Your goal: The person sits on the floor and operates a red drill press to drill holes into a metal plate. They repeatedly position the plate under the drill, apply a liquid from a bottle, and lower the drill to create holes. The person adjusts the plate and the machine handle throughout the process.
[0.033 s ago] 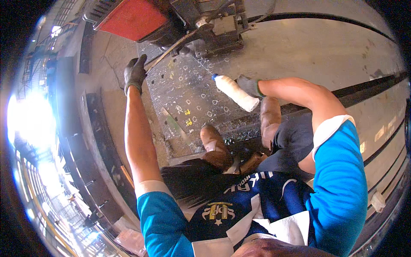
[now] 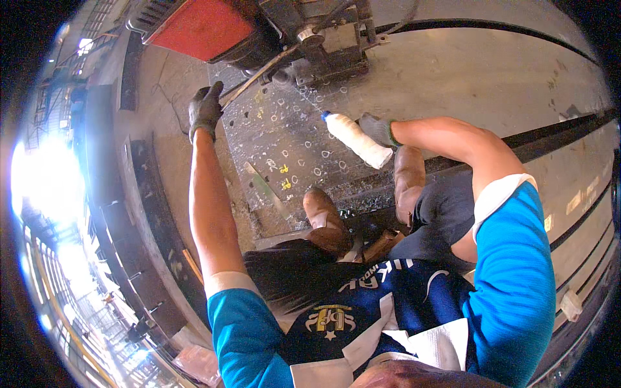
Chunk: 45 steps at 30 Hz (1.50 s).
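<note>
Next to nothing has moved since the earlier frame; the hands, bottle and machine keep their places, give or take a hair (no slip that I can spot). The bottle (image 2: pixel 356 139), white with a blue cap, is at 1 o'clock from the middle of the view, tilted, its cap toward 10; the right hand (image 2: pixel 378 129), gloved, is clamped on it from the 3 o'clock side. The left hand (image 2: pixel 207 110), gloved too, is at 10 o'clock by the near end of the lever (image 2: pixel 265 68); I cannot tell whether its fingers close on it. That lever slants up to the machine (image 2: pixel 330 48), which blocks the way at 12, with a red box (image 2: pixel 200 29) filling 11. Below them lies the plate (image 2: pixel 259 142), dark and marked with white rings and yellow scrawls, a thin strip (image 2: pixel 265 189) resting on it toward 9. One boot (image 2: pixel 323 216) stands at the plate's near edge, close to the centre; the other boot (image 2: pixel 409 181), at 3, shows just beside the bottle's base. The plate's left edge drops from 10 toward 8 along brown ground (image 2: pixel 174 123), with a dark beam (image 2: pixel 155 194) beyond. The broadest room is the grey sheet (image 2: pixel 479 74) at 2, between an upper dark band (image 2: pixel 491 27) and a lower dark band (image 2: pixel 550 134).
</note>
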{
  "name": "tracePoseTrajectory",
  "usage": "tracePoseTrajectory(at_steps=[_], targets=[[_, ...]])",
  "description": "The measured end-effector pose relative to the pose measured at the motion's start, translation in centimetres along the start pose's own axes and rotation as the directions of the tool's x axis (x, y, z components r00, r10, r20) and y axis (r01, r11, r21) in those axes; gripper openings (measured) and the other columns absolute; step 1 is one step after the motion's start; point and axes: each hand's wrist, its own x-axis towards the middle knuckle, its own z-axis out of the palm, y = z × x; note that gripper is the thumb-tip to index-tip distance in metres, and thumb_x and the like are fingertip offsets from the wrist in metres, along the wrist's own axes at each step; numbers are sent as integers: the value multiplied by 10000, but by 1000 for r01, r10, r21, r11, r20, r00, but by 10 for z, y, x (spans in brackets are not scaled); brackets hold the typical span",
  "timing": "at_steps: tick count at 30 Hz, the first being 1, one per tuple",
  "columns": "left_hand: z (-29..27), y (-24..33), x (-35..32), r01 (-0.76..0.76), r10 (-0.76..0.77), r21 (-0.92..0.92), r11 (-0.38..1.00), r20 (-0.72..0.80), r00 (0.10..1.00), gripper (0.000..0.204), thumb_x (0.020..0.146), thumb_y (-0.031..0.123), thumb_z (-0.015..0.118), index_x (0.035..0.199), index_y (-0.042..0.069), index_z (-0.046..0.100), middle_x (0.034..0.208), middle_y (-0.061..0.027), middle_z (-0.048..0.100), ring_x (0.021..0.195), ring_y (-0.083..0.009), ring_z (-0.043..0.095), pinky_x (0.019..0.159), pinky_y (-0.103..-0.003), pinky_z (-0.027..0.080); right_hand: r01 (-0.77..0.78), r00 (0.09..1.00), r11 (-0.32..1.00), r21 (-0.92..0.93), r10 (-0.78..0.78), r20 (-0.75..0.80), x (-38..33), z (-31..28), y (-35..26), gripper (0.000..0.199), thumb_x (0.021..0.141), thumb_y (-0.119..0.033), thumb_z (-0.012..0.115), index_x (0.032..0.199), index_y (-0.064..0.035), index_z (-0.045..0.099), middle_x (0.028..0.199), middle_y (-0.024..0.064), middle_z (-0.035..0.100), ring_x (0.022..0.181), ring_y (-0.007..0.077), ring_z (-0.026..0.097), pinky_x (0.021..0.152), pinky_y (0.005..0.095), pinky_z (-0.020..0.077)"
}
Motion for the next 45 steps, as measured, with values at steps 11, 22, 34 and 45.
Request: tracePoseTrajectory(at_steps=[11, 22, 34, 45], targets=[[9, 2, 4, -10, 10, -6, 1000, -1, 1000, 577, 864, 514, 736, 1176, 28, 757, 889, -147, 745, 748, -239, 702, 728, -405, 547, 1, 1000, 1000, 3, -1, 19, 8, -6, 4, 320, 1030, -303, 570, 1150, -34, 696, 988, 91, 751, 832, 227, 700, 760, 403, 562], [13, 22, -13, -65, 66, 65, 996, -19, 998, 584, 871, 496, 722, 1205, 18, 741, 1056, -184, 770, 840, -293, 742, 790, -398, 560, -19, 1000, 997, 69, 19, 14, 10, -20, 19, 311, 1032, -295, 578, 1145, -31, 697, 965, 82, 755, 812, 224, 702, 747, 401, 564], [5, 22, -17, -7, 6, 51, 999, 38, 999, 588, 867, 531, 697, 1196, 47, 751, 1012, -180, 775, 854, -277, 750, 840, -405, 553, 61, 998, 932, -359, -45, 53, -14, -18, -17, 312, 1014, -308, 596, 1136, -41, 702, 984, 109, 746, 831, 245, 700, 754, 413, 560], [8, 9, -9, -65, 64, 96, 993, 18, 998, 600, 862, 553, 684, 1187, 54, 756, 1040, -191, 774, 902, -314, 753, 863, -409, 553, 76, 995, 927, -368, -48, 84, -6, -16, -18, 316, 1010, -304, 594, 1155, -42, 697, 1022, 125, 740, 871, 260, 699, 779, 419, 556]])
